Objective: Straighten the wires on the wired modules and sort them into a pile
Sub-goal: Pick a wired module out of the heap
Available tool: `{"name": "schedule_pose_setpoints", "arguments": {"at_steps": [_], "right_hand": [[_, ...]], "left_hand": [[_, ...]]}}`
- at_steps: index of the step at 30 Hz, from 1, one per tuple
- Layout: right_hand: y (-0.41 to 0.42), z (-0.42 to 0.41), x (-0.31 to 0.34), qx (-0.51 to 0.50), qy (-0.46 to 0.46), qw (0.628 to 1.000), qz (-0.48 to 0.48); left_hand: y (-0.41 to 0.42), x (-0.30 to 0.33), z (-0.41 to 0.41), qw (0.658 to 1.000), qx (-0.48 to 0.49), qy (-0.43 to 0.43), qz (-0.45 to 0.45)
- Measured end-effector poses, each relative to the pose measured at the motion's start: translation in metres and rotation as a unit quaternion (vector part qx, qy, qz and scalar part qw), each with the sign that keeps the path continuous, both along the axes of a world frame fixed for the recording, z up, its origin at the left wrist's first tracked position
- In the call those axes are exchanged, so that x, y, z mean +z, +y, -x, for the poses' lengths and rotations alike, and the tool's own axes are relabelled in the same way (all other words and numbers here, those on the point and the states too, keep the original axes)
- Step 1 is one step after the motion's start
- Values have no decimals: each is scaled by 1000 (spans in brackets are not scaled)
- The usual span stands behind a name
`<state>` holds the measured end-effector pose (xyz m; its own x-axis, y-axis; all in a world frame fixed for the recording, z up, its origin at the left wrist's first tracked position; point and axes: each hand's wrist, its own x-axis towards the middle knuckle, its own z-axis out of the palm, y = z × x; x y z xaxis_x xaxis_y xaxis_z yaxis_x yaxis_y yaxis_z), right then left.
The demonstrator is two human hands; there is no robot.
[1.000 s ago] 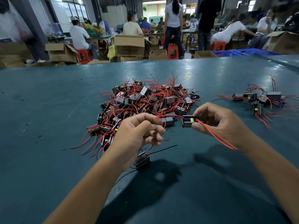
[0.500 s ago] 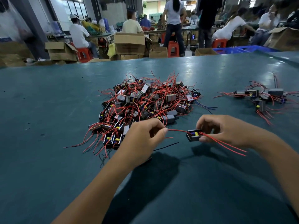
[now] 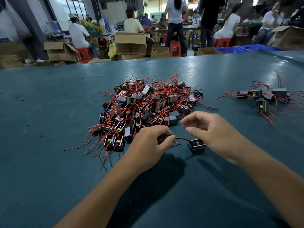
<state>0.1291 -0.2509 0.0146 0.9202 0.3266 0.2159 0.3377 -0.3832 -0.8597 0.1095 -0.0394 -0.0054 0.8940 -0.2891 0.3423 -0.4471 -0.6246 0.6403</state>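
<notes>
A small black module (image 3: 196, 144) with a yellow part and red wires lies on the teal table (image 3: 49, 112) between my hands. My left hand (image 3: 148, 145) pinches the end of its red wire (image 3: 181, 139) between thumb and fingers. Just above and right of the module hovers my right hand (image 3: 212, 130), blurred, fingers loosely curled and holding nothing. A big tangled heap of modules with red wires (image 3: 148, 106) sits behind my hands. A small pile of modules (image 3: 263, 97) lies at the far right.
Beyond the table's far edge stand cardboard boxes (image 3: 130, 42), red stools (image 3: 175, 48) and a blue crate (image 3: 248, 47). Several people sit or stand at benches in the background.
My right hand has let go of the module, which now lies on the table, and lifted up and left. My left hand still pinches the red wire.
</notes>
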Motion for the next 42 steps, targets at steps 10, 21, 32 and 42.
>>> {"name": "schedule_pose_setpoints", "arguments": {"at_steps": [10,21,32,42], "right_hand": [[3,-3,-11,5,23,994,111],[-4,-10,-15,8,121,993,-9],[-5,-11,-15,-11,122,992,4],[-3,-10,-16,0,133,991,-3]], "left_hand": [[2,-5,-8,990,-3,104,97],[31,4,-15,983,-89,159,11],[26,-6,-17,991,-43,124,14],[26,-8,-15,994,8,101,45]]}}
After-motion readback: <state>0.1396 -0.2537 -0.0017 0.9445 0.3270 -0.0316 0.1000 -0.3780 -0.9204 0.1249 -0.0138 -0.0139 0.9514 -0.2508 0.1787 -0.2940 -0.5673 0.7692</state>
